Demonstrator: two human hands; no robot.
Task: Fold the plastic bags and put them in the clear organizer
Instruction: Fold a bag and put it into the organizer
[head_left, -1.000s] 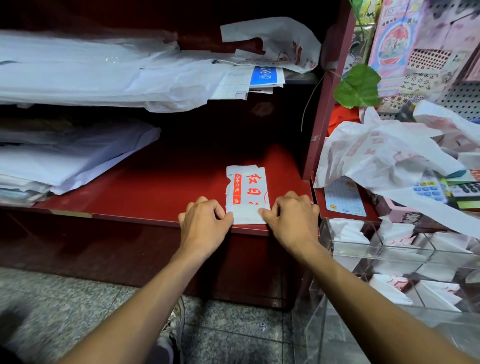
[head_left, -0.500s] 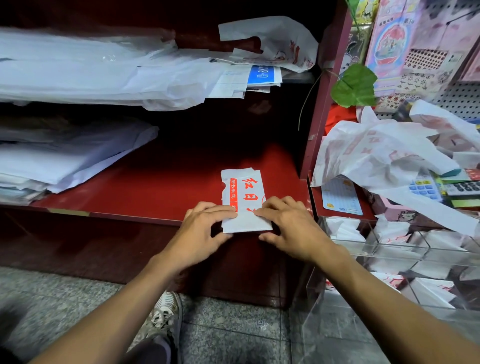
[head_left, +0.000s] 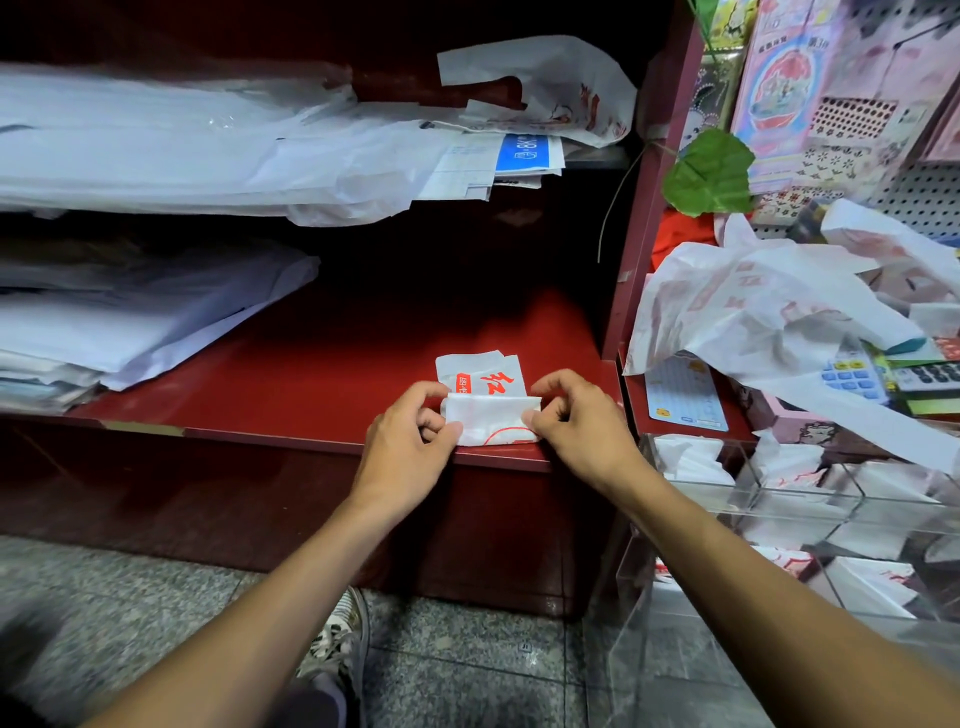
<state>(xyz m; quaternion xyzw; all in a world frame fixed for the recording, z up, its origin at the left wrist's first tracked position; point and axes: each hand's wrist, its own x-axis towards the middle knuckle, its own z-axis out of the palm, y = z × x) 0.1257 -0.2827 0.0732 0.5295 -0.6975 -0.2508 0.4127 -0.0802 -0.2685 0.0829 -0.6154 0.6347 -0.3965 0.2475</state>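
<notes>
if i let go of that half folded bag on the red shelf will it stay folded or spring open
Probably springs partly open: the bag is thin, crinkly plastic, and both the left hand and right hand pinch its flap down. It looks very light and floppy, so it may also slide on the glossy shelf.

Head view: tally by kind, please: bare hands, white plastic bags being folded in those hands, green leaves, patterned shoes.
Bare hands: 2, the left hand and the right hand, both pinching the bag
White plastic bag with red print, part folded on the red shelf: 1
Green leaf: 1
Patterned shoe: 1
Total: 5
</notes>
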